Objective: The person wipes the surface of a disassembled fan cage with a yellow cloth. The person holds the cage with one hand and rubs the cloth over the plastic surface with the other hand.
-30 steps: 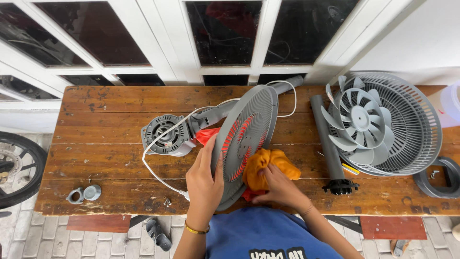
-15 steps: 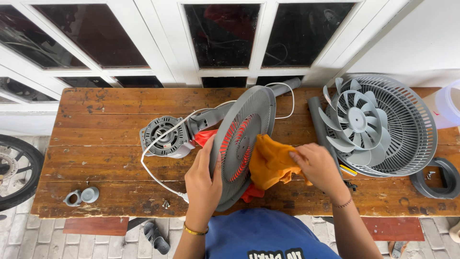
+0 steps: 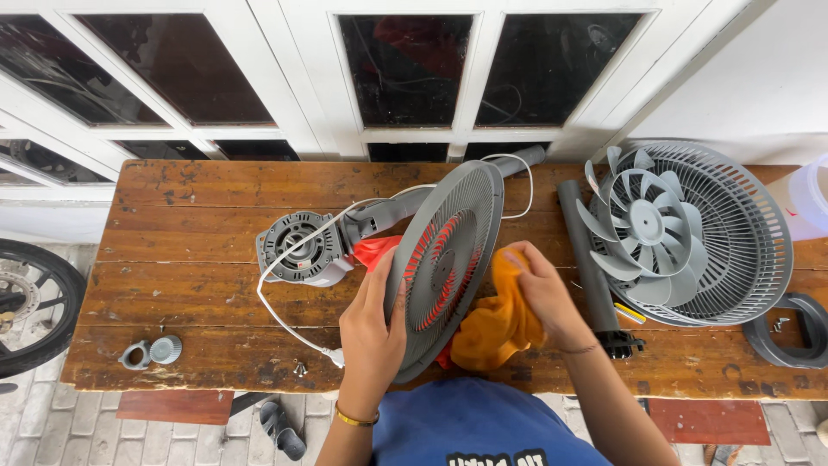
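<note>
A wooden surface [image 3: 172,293] carries a grey fan grille [image 3: 444,267] tilted on edge at its middle. The left hand [image 3: 373,332] grips the grille's near rim, while the right hand [image 3: 543,293] presses an orange cloth [image 3: 496,324] against its face.

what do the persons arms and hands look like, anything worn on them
Both arms are bare, no sleeves reaching the forearms and no gloves. The left hand has a thin gold-coloured bangle at the wrist. The right hand has a thin dark band at the wrist. No rings are visible.
</note>
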